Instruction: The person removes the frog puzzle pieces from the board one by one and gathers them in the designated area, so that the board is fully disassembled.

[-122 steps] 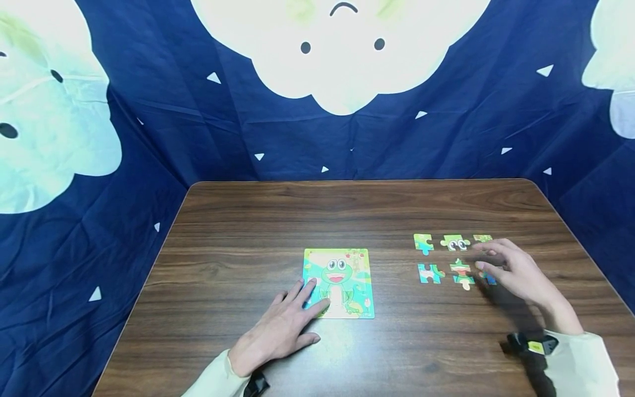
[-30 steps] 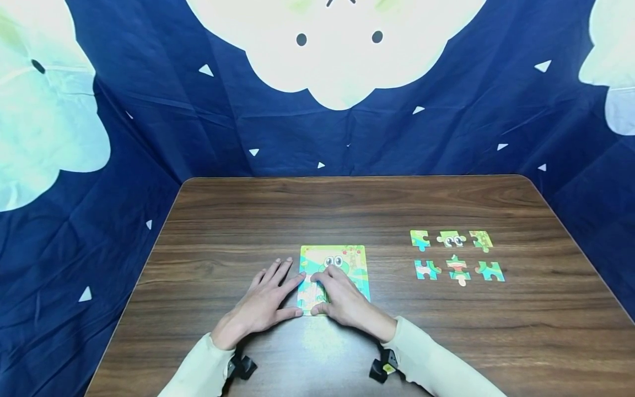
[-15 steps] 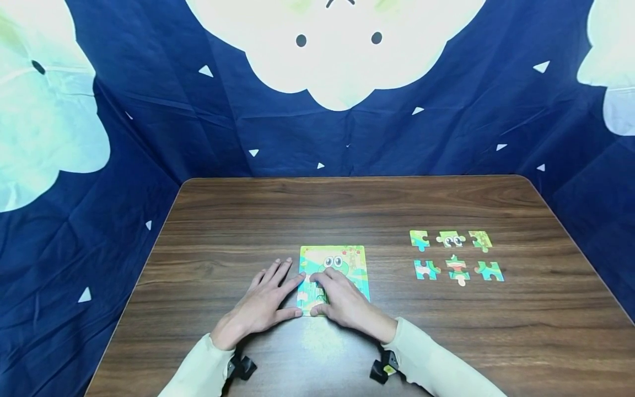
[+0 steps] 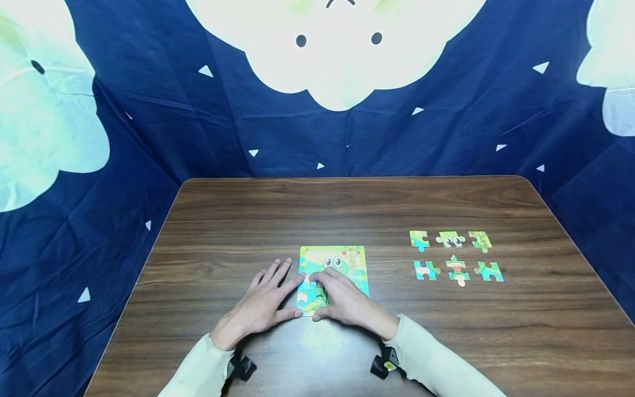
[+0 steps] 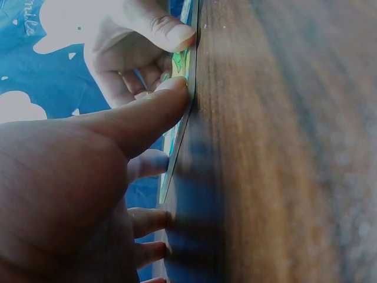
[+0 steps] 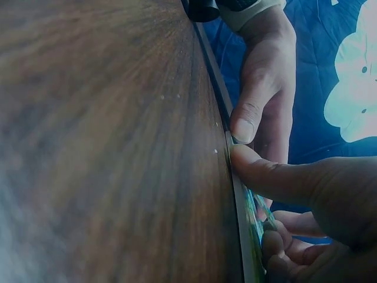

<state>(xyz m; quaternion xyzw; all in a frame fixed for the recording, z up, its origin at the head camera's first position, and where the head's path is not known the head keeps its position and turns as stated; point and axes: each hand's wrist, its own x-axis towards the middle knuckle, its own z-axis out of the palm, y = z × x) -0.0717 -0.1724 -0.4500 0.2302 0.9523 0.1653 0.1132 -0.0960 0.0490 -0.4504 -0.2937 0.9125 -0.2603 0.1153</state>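
A square frog puzzle board (image 4: pixel 355 259) lies on the table in front of me, its lower right partly covered by my right hand (image 4: pixel 343 298). That hand's fingers and thumb are curled over the board's lower left part, pinching a puzzle piece (image 6: pixel 264 209). In the right wrist view the piece looks tilted up from the board; the head view mostly hides it. My left hand (image 4: pixel 259 302) lies flat with spread fingers, its index fingertip and thumb tip touching the board's left edge. In the left wrist view, its thumb (image 5: pixel 156 112) presses against that edge.
Several loose puzzle pieces lie in two rows to the right, among them one with frog eyes (image 4: pixel 451 240) and one with a red mouth (image 4: pixel 458 269). The brown wooden table (image 4: pixel 248 215) ends at a dark blue cloth (image 4: pixel 288 132) with cloud prints.
Since the oldest frame my right hand has moved left from the loose pieces to the board. My left hand has slid off the picture to its left edge. Lately the right thumb shifts slightly.
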